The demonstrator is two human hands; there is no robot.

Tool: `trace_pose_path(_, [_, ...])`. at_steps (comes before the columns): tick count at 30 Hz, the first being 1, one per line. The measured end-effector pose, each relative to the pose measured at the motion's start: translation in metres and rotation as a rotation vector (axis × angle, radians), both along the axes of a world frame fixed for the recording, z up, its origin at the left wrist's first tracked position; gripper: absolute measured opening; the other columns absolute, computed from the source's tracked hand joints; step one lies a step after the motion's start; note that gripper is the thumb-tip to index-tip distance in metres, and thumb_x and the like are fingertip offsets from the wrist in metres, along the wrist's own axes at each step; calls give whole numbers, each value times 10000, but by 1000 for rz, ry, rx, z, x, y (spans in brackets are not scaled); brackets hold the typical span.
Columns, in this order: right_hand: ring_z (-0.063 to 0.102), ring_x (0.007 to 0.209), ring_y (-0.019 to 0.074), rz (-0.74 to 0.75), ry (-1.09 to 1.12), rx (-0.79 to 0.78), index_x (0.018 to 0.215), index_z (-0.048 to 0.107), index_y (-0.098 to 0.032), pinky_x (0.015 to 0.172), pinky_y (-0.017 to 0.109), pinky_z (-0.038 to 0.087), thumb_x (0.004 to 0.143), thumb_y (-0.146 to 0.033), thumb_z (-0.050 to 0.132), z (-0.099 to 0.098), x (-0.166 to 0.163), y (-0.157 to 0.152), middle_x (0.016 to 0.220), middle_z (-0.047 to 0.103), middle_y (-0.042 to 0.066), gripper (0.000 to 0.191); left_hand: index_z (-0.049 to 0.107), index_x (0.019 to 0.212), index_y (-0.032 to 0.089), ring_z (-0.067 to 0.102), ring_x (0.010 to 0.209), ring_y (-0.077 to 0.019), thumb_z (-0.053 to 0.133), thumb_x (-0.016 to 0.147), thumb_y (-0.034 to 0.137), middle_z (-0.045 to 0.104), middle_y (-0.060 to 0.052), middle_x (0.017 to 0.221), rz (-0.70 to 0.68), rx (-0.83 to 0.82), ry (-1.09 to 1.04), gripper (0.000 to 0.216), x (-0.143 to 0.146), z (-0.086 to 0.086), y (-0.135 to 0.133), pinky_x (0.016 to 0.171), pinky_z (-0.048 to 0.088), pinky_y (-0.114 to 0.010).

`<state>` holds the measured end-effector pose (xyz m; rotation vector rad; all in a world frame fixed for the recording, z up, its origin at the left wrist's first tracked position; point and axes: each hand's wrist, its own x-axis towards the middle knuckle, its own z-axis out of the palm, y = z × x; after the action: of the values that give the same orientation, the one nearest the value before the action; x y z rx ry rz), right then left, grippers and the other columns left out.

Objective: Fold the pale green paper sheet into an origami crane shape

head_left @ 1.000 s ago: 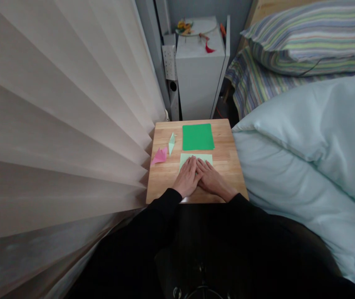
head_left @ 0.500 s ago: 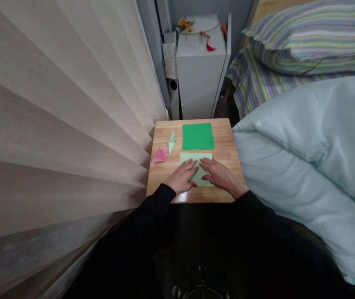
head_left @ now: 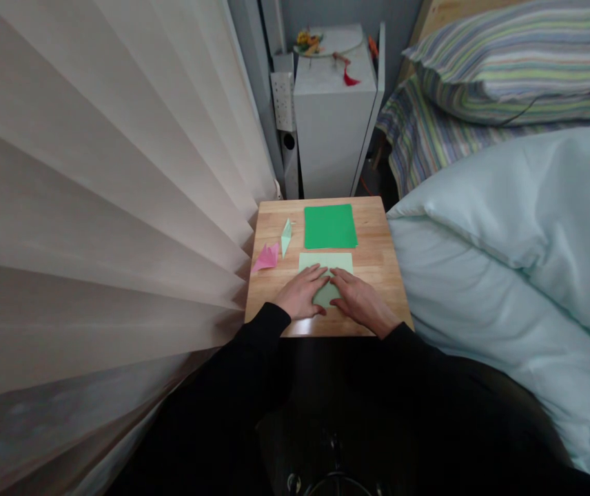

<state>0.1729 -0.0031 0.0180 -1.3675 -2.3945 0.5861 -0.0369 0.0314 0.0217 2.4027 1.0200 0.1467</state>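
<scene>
A pale green sheet of paper (head_left: 326,262) lies on the small wooden table (head_left: 378,255), its near part under both my hands. My left hand (head_left: 301,294) rests flat on the sheet's left side, fingers stretched out. My right hand (head_left: 358,301) lies flat on its right side, fingers pointing toward the left hand. Between the fingertips a strip of the paper shows. Beyond it lies a stack of dark green square paper (head_left: 330,226).
A folded pink paper figure (head_left: 267,257) and a slim pale green folded piece (head_left: 285,237) lie at the table's left. A pleated curtain (head_left: 93,207) hangs close on the left. A pale blue duvet (head_left: 506,241) borders the right. A white cabinet (head_left: 333,117) stands behind.
My hands, pressed together a second ago, slid apart over the pale green sheet and have now come closer again. The other papers have not moved.
</scene>
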Motion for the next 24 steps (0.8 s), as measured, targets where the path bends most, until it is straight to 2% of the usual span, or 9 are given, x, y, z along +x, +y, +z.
trace_pose_path(4, [641, 1268, 316, -47, -42, 23, 1242, 621, -123, 1076, 493, 530, 831, -75, 742, -4, -2, 7, 1367, 649, 204, 431, 537, 1468, 138, 327, 1565, -361, 922, 695, 329, 432, -215, 1629, 6, -5, -19, 885, 1, -3, -1, 1284, 296, -533])
trace_pose_path(6, [624, 1280, 334, -39, -45, 22, 1228, 632, -118, 1077, 516, 518, 822, -118, 774, -5, -1, 9, 1377, 642, 215, 430, 537, 1469, 166, 332, 1565, -348, 899, 723, 303, 440, -202, 1627, 13, -13, -43, 840, 0, -6, 0, 1279, 300, -545])
trace_pose_path(9, [539, 1379, 357, 24, -12, 6, 1376, 559, -147, 1123, 557, 470, 765, -240, 860, -5, 2, 5, 1480, 565, 216, 687, 534, 1474, 175, 350, 1560, -320, 830, 786, 230, 472, -191, 1608, 35, -10, -79, 750, -1, -11, 1, 1278, 304, -552])
trace_pose_path(12, [474, 1434, 368, 58, -24, 0, 1481, 472, -152, 1163, 557, 423, 704, -269, 914, -5, 6, -1, 1547, 499, 219, 901, 524, 1491, 171, 383, 1545, -294, 772, 822, 166, 497, -187, 1588, 57, -10, -117, 714, -2, -14, 3, 1273, 324, -546])
trace_pose_path(19, [468, 1428, 350, 2, -22, -24, 1492, 480, -234, 1135, 569, 416, 751, -291, 883, -12, 7, 3, 1546, 512, 177, 846, 634, 1389, 166, 507, 1466, -277, 756, 848, 144, 578, -178, 1515, 100, 19, -221, 555, -6, -17, 8, 1235, 408, -513])
trace_pose_path(24, [501, 1390, 340, -3, -9, -28, 1517, 441, -210, 1117, 547, 432, 766, -252, 846, -9, 8, 5, 1528, 513, 188, 854, 716, 1260, 167, 586, 1397, -257, 640, 938, 140, 667, -149, 1423, 128, 61, -250, 331, -4, -18, 8, 1194, 466, -496])
